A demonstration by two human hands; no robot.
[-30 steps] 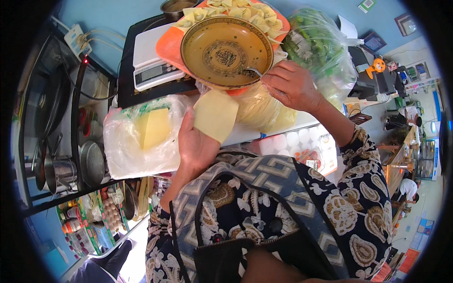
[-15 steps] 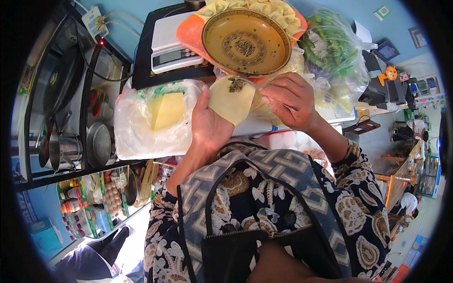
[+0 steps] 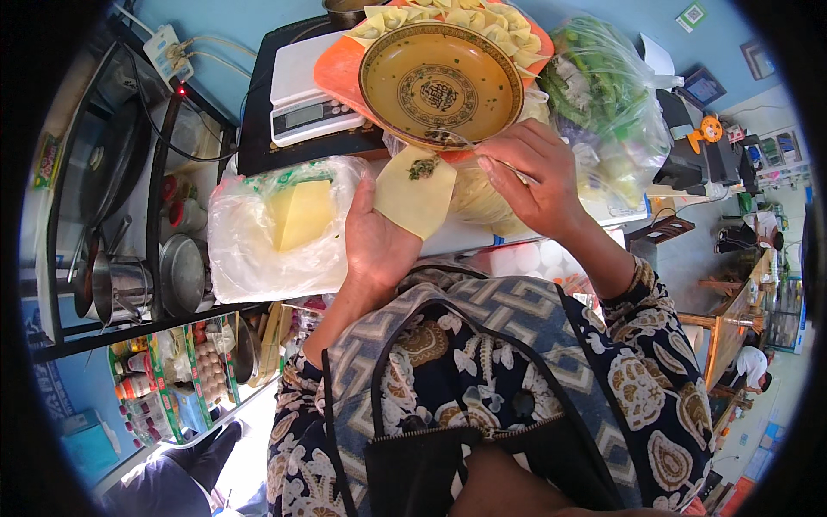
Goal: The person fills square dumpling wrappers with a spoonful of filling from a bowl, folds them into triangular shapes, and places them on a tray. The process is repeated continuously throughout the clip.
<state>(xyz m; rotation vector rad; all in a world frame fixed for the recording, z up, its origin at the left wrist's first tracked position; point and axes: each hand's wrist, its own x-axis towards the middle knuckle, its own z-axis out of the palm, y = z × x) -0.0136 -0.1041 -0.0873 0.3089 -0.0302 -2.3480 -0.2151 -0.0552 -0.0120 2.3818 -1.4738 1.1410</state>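
Note:
On my left hand [image 3: 376,234] lies a pale yellow dough wrapper [image 3: 414,207], its side held by the thumb. A small clump of dark green filling [image 3: 422,168] sits near its far edge. My right hand [image 3: 536,177] is closed in a pinch on a thin utensil [image 3: 462,140], whose tip is over the near rim of the bowl; its exact kind is hard to make out. The brown patterned bowl [image 3: 508,96] carries only scraps of filling. Left of my left hand, a stack of square wrappers [image 3: 303,211] lies in an opened plastic bag [image 3: 250,263].
Behind the bowl, an orange tray [image 3: 332,73] carries folded wontons [image 3: 512,34]. A white kitchen scale [image 3: 301,116] stands left of it. At the right is a clear bag of green vegetables [image 3: 594,82]. Pots [image 3: 121,289] fill the left rack; another person's legs [image 3: 185,470] show lower left.
My right hand has drawn the utensil off the wrapper to the bowl's near rim. The filling now shows as a looser clump. My left hand still holds the wrapper.

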